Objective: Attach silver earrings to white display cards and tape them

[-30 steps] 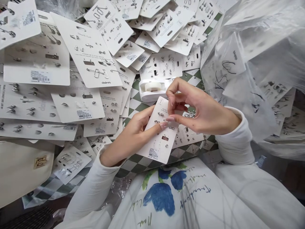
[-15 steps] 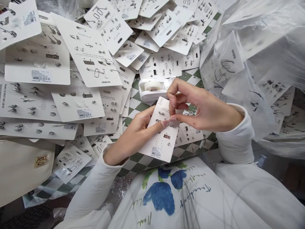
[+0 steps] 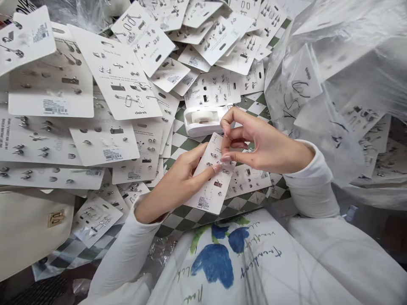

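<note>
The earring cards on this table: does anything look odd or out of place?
Yes, the earring cards lie in a loose, overlapping jumble across the checkered tabletop rather than in neat stacks, and more are bunched inside a clear plastic bag, which looks scrawled with black marks.

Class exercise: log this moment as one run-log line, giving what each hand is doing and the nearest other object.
left hand: holds earring card | right hand: pinches card's upper edge | nearest: white tape dispenser
</note>
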A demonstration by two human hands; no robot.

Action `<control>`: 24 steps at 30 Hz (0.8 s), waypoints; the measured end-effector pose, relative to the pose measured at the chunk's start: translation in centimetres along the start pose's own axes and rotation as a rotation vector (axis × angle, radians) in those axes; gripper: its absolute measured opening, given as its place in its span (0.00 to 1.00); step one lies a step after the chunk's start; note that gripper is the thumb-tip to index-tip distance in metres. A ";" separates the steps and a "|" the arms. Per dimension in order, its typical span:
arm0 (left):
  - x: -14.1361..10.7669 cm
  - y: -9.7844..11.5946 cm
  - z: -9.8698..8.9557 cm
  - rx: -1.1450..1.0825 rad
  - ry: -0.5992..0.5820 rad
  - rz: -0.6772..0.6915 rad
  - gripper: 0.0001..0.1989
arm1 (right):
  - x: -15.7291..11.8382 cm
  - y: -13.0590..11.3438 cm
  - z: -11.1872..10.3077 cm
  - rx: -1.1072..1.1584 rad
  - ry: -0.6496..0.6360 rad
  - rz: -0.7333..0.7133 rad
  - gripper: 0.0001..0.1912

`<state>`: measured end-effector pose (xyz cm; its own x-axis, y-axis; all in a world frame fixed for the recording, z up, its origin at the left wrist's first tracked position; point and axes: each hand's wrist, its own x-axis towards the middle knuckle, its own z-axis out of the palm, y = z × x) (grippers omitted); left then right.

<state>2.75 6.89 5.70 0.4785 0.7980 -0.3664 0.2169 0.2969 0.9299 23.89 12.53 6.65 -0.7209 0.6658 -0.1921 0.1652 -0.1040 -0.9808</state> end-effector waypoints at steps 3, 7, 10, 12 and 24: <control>0.0 -0.2 0.0 0.008 0.006 0.001 0.09 | 0.0 0.0 0.3 -0.019 0.029 -0.006 0.20; -0.1 -0.2 -0.2 0.017 0.013 0.027 0.08 | 0.1 -0.1 0.7 -0.117 0.070 -0.120 0.18; -0.2 -0.1 -0.4 0.028 0.008 0.031 0.09 | 0.3 -0.1 0.8 -0.182 0.065 -0.204 0.16; -0.2 -0.1 -0.5 0.040 0.013 0.029 0.10 | 0.4 -0.1 0.7 -0.219 0.048 -0.250 0.15; -0.1 0.2 -0.3 -0.048 0.013 0.016 0.07 | 0.2 -0.6 0.3 -0.428 0.024 -0.247 0.19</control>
<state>2.44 7.04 5.92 0.4704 0.8096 -0.3512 0.1683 0.3084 0.9363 23.45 12.52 7.15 -0.7584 0.6499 0.0507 0.2563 0.3688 -0.8935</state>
